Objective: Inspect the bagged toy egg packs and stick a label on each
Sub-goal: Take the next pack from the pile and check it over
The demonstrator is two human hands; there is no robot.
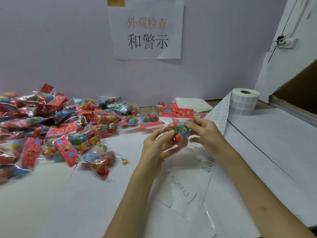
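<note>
Together the left grip (154, 148) and right grip (204, 133) curl their fingers round one bagged egg pack (178, 133), held above the bench (265, 152): clear crinkled film over red, blue and green eggs, one marked 6+. Leftward lies a heap (60, 126) of like packs with red flowered headers; the label roll (245, 100) stands far right.

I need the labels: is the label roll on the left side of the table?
No, the label roll sits at the far right.
</note>
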